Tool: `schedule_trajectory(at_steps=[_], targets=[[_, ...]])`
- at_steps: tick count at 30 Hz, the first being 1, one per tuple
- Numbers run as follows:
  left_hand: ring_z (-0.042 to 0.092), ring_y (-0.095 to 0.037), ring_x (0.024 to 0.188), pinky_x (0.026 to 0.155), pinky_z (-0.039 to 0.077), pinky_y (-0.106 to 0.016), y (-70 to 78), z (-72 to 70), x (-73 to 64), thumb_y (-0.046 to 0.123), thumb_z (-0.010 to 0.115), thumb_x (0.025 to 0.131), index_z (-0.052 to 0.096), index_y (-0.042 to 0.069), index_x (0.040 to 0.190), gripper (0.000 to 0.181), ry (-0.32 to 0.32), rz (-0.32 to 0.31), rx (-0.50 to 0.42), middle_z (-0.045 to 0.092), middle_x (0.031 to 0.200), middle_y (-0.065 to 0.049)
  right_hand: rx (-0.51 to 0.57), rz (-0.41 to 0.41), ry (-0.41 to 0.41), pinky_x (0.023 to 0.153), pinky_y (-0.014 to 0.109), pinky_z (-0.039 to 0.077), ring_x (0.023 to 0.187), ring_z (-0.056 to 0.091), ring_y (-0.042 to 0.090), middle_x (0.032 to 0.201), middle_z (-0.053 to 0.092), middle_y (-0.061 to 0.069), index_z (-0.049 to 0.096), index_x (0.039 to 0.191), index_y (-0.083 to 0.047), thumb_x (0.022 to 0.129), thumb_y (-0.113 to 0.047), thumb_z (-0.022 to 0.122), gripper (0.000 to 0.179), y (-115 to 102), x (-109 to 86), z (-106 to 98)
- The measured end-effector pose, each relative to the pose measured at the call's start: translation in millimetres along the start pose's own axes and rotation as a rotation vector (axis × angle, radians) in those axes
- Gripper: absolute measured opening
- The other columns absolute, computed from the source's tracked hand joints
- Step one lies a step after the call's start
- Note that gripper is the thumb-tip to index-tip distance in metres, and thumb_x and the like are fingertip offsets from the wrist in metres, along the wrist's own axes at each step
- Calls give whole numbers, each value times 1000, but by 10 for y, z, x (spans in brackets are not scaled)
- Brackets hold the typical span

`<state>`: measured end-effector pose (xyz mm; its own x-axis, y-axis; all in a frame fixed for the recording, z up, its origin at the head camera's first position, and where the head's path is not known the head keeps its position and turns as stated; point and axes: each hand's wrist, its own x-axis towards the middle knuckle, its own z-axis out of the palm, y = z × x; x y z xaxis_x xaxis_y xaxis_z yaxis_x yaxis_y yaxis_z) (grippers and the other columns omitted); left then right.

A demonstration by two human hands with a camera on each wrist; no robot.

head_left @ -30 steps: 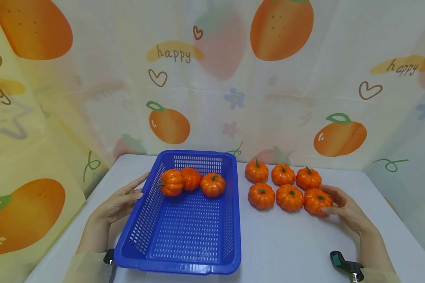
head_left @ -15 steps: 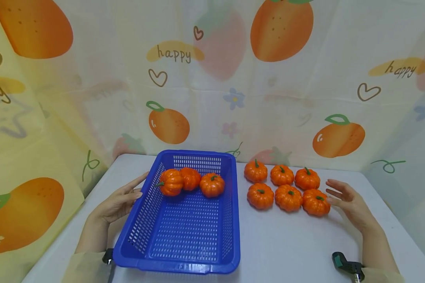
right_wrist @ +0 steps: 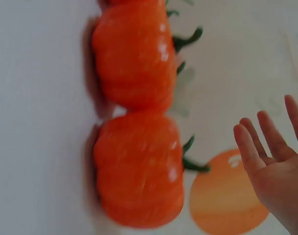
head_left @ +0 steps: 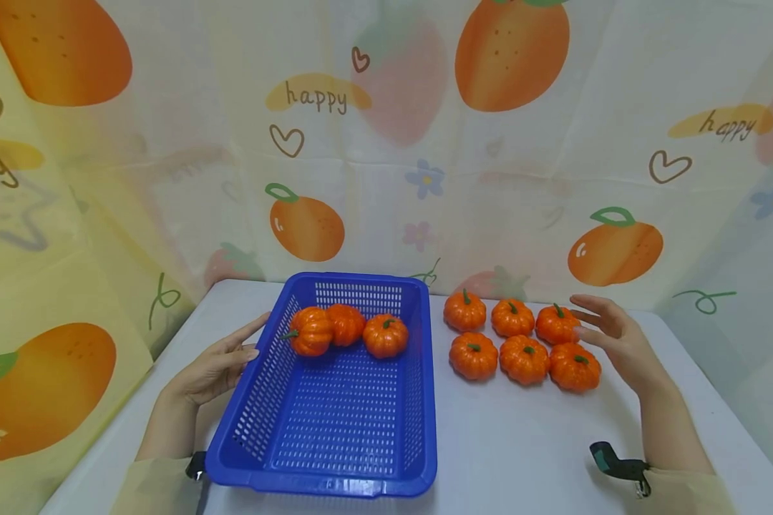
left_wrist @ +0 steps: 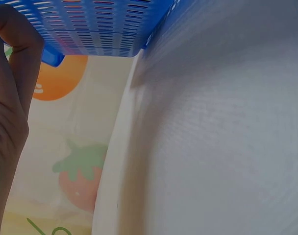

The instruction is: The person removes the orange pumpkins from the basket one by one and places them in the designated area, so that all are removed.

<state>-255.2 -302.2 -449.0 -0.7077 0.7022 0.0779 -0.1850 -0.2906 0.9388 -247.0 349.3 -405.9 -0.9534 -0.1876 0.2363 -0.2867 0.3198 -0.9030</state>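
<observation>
A blue plastic basket (head_left: pixel 322 485) with slotted walls stands on the white table, with 3 small orange pumpkins (head_left: pixel 386 336) toward its far end. My left hand (head_left: pixel 215 368) rests against the basket's left side, fingers extended along the outside and thumb at the rim. Right of the basket, several more pumpkins sit in two rows. My right hand (head_left: pixel 618 340) hovers beside the back-right pumpkin (head_left: pixel 556 324), fingers spread and holding nothing; the right wrist view shows this hand (right_wrist: pixel 281 171) apart from the nearest pumpkin (right_wrist: pixel 139 171).
A printed fabric sheet (head_left: pixel 509 179) with fruit pictures hangs behind the white table (head_left: pixel 522 443), and another stretch of it covers the left side. Black wrist straps (head_left: pixel 618 465) are on both forearms.
My right hand has left the front-right pumpkin, drawn back a little, then moved away from me to the back-right one. The left hand and basket stay put.
</observation>
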Motion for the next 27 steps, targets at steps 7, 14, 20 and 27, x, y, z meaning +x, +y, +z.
schedule_trajectory(at_steps=[7, 14, 20, 27], targets=[[73, -14, 95, 85, 61, -31, 5, -9, 4, -6, 19, 103, -3, 19, 160, 66, -12, 1, -15, 71, 122, -7, 19, -48, -44, 93, 9, 48, 125, 50, 0, 143, 48, -14, 43, 145, -12, 97, -9, 56, 50, -341, 136, 339], [74, -15, 93, 84, 61, -31, 9, -6, 7, -6, 20, 103, -3, 18, 160, 66, 1, -4, -3, 71, 122, -7, 108, -102, -132, 101, 12, 47, 131, 49, 12, 141, 50, -15, 41, 145, -7, 95, -5, 58, 53, -550, 317, 752], [73, -14, 94, 84, 61, -30, 7, -3, 24, -6, 20, 103, -3, 18, 160, 66, -23, -2, -10, 71, 122, -7, 139, -83, -200, 113, 32, 46, 138, 45, 22, 147, 46, -4, 40, 146, -8, 91, -7, 64, 60, -680, 466, 1114], [72, -12, 92, 85, 61, -28, -2, -22, 18, -6, 20, 103, -1, 20, 160, 66, -41, 3, -22, 71, 121, -6, 185, -33, -275, 113, 57, 42, 143, 41, 38, 156, 40, 12, 40, 148, -15, 88, -15, 70, 67, -779, 632, 1499]])
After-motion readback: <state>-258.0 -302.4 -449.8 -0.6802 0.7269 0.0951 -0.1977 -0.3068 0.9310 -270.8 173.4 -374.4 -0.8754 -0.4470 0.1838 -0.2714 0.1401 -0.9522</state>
